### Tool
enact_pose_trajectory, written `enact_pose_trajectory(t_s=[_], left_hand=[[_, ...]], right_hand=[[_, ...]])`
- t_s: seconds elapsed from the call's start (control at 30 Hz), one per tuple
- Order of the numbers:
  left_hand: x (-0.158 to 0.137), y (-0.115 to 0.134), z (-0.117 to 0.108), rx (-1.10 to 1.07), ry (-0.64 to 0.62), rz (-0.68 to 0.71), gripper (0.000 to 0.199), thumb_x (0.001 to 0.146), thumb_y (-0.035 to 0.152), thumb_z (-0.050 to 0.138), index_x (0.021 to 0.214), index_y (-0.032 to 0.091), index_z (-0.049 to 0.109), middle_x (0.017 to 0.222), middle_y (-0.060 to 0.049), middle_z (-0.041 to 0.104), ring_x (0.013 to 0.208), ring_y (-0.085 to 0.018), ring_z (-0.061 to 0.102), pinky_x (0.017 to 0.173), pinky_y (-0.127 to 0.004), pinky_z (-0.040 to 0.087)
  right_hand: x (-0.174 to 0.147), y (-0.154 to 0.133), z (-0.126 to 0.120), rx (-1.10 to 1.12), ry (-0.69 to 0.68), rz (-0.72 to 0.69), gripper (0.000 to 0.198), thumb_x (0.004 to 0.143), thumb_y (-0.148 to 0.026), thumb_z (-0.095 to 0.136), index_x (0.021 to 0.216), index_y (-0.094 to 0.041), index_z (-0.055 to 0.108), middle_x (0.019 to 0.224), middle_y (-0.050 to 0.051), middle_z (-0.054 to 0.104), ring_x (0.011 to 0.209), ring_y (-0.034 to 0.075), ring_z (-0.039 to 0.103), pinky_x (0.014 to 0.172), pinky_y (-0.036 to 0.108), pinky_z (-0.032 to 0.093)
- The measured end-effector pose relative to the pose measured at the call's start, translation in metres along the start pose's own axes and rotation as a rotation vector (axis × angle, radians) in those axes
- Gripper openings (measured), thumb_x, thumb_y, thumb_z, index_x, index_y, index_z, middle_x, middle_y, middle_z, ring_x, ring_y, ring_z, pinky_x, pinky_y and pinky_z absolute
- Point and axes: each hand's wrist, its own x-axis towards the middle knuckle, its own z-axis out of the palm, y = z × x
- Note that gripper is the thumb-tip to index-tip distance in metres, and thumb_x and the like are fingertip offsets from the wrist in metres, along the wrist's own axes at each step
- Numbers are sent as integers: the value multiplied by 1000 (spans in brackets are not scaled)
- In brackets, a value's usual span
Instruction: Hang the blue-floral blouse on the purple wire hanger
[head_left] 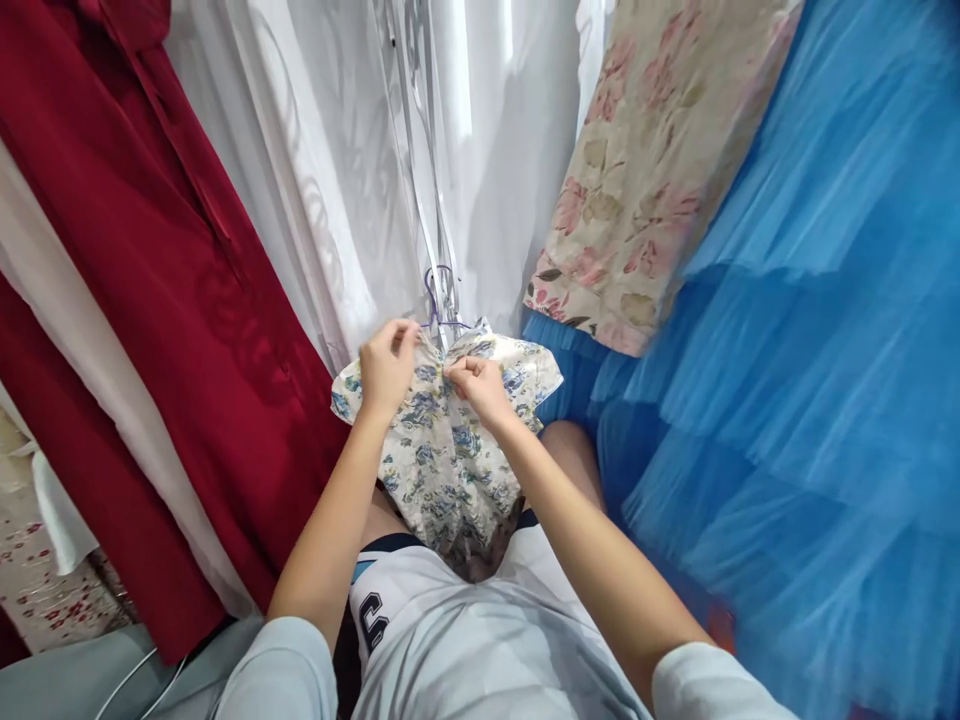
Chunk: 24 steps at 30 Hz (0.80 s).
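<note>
A short-sleeved garment with blue flowers on a pale ground hangs in front of me from a purple hanger. At its neckline, on the left side, my left hand is closed with thumb and fingers together on the cloth by the shoulder. My right hand pinches the fabric at the front centre, just below the neck opening. Whether a button or other small fastener sits in the right fingertips is too small to make out. The garment's lower part drops between my knees.
Long dark red garments hang at the left, white drapery behind. On the right are a pink-flowered cloth and blue layered tulle. White straps run down to the hanger. A thin white cable lies lower left.
</note>
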Motion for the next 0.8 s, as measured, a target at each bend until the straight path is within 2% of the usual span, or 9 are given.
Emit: enact_pose_trajectory(t_s=[0.1,0.2,0.27,0.33,0.43,0.57,0.63,0.73,0.8], left_hand=[[9,-31,-25,-41,256,-84,21,91,34,59,89,15,67,78,-3,67,76,-15,65,77,-24,49],[2,-77,-56,-170,516,-259,19,88,31,60,91,13,66,79,-3,65,74,-14,63,74,-24,49],[-15,-105,-69,-316,719,-456,14,88,26,60,91,13,64,81,-2,64,76,-12,62,78,-24,49],[-40,-125,-72,-470,830,-690,10,90,24,56,92,15,60,86,-2,63,82,-12,62,83,-27,49],[-84,-134,-60,-594,800,-957,9,92,26,51,90,17,54,89,-4,62,91,-17,64,86,-38,49],[-131,-110,-39,-675,703,-1110,12,90,30,56,86,18,55,89,-5,63,92,-20,65,85,-45,48],[-140,-83,-32,-757,565,-1065,16,85,34,64,87,19,59,87,-3,63,87,-18,64,82,-39,49],[-133,-28,-19,-829,320,-861,25,76,40,75,87,20,64,83,-1,64,81,-15,62,76,-29,50],[-125,10,-8,-785,197,-700,23,79,39,74,87,19,67,84,-2,65,77,-13,62,73,-24,50]], right_hand=[[-18,16,-4,3,-21,40,20,70,-31,66,58,-19,55,41,-6,43,38,8,34,42,23,24],[-39,28,-5,15,-52,84,19,70,-33,66,59,-20,57,41,-5,46,38,9,37,42,24,27],[-51,34,-3,18,-73,114,20,70,-35,67,60,-20,57,41,-5,47,38,10,38,42,24,29],[-61,42,0,14,-83,140,21,70,-35,67,60,-20,57,41,-5,47,38,10,38,42,24,29],[-71,55,-4,-11,-57,164,22,71,-34,66,58,-20,55,42,-4,47,40,10,39,43,24,29],[-81,72,-30,-78,36,184,29,77,-34,59,53,-22,47,42,-5,43,41,10,35,44,25,28],[-84,76,-44,-118,3,205,29,76,-33,61,53,-21,48,44,-4,45,43,11,38,46,25,33],[-91,67,-51,-161,-188,250,16,61,-26,78,68,-17,66,64,0,65,59,15,57,59,27,47],[-96,52,-45,-178,-334,230,40,52,-21,85,90,-18,73,90,3,72,81,19,64,74,30,52]])
